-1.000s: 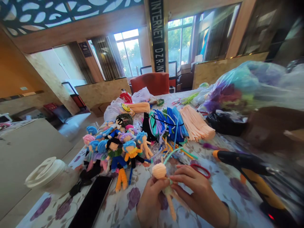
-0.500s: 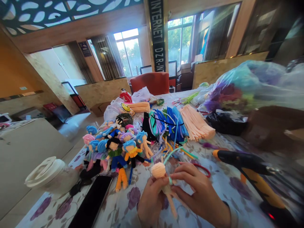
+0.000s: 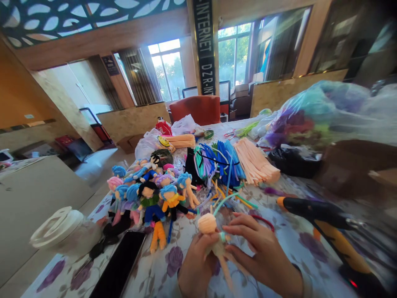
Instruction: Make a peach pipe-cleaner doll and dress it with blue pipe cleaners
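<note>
Peach fuzzy-wire doll (image 3: 207, 223) with a round ball head is up in both hands, just above the near edge of the flowery table cloth (image 3: 161, 265). The left hand (image 3: 195, 265) is closed around the doll's thin body from below. The right hand (image 3: 263, 252) pinches a bit of pale green fuzzy wire (image 3: 222, 236) at the doll's neck with thumb and finger. The doll's legs hang down between the two hands.

Just behind the right hand lies a red wire ring (image 3: 263, 221). To the left lies a heap of small finished dolls with blue and pink hair (image 3: 149, 194). A flat black phone (image 3: 119, 265) lies near the left hand, and a clear cup with a white lid (image 3: 58, 227) lies further left. A black and orange glue gun (image 3: 322, 215) rests on the right. Further back are a bunch of blue fuzzy wires (image 3: 223, 159) and a bunch of peach fuzzy wires (image 3: 254, 161), side by side.
</note>
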Action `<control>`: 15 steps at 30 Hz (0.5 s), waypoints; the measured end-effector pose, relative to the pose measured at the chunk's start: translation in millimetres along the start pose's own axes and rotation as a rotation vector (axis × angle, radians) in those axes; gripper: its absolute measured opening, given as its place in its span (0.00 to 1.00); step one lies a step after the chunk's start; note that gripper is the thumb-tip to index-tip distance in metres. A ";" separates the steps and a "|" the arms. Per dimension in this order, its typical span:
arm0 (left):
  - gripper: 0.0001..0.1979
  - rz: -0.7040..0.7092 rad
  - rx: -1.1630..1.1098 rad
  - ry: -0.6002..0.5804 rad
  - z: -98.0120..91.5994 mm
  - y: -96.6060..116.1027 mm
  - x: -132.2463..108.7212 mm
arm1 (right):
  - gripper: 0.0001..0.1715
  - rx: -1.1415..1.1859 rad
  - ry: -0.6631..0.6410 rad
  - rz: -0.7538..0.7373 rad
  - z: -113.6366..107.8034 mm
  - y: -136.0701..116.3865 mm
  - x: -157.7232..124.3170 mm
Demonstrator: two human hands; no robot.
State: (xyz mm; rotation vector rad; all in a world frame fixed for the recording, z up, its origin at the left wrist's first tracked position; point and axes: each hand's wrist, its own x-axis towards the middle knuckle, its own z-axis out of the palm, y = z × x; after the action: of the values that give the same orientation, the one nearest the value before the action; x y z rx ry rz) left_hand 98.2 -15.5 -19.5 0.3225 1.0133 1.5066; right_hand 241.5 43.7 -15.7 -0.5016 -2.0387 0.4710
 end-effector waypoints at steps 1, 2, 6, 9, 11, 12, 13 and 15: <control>0.04 -0.001 -0.014 0.000 -1.2 -0.5 0.8 | 0.14 -0.007 0.006 0.020 -1.0 0.1 0.0; 0.03 0.002 -0.021 0.004 -2.4 -1.3 1.7 | 0.13 -0.014 0.010 0.032 -1.7 0.0 -0.1; 0.02 0.023 0.012 0.011 -3.5 -3.8 3.7 | 0.09 -0.023 0.018 0.025 -1.4 -0.1 0.3; 0.05 0.025 0.038 0.011 -1.4 -3.1 2.0 | 0.10 -0.007 0.004 0.004 -0.1 0.8 1.0; 0.07 0.022 0.061 0.008 -0.5 -1.9 0.7 | 0.10 0.018 -0.010 -0.021 1.4 1.5 1.7; 0.07 0.019 0.070 0.004 -0.4 -1.5 0.4 | 0.10 0.028 -0.013 -0.035 2.3 1.8 1.9; 0.07 0.018 0.079 0.003 -0.5 -1.2 0.4 | 0.10 0.034 -0.013 -0.050 3.3 2.1 2.0; 0.07 0.015 0.095 0.012 -0.8 -0.8 0.8 | 0.10 0.038 -0.008 -0.070 4.7 2.4 1.9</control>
State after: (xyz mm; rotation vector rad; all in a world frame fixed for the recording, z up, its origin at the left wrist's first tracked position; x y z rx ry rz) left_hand 98.1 -15.3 -20.9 0.3894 1.0961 1.4785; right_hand 236.9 46.2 -17.8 -0.4051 -2.0439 0.4692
